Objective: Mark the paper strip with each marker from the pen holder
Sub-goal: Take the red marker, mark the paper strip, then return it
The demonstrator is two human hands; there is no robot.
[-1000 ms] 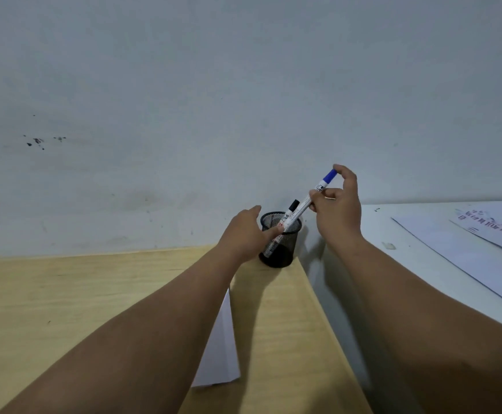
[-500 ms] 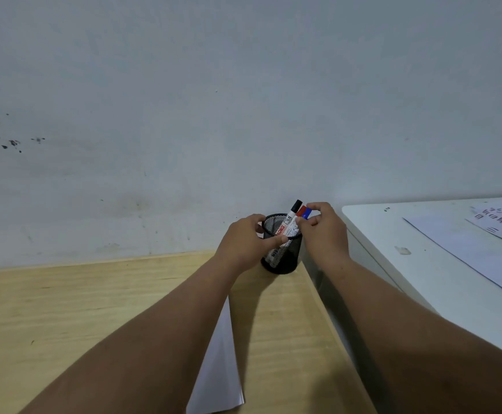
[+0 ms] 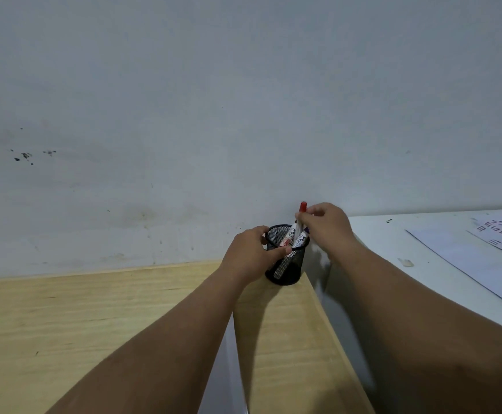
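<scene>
While pinching the red-capped marker just below its cap, right hand closed on it above the pen holder, marker tilted, lower end inside the mesh. Left hand wrapped around the holder's rim and near side, thumb across the front, fingers curled at the back edge. Second marker with a dark cap leaning beside the red one, also in the holder. Holder standing at the far right corner of the wooden table, close to the wall. Paper strip lying on the wood under the left forearm, mostly hidden. White table just to the right, with printed sheets on it.
</scene>
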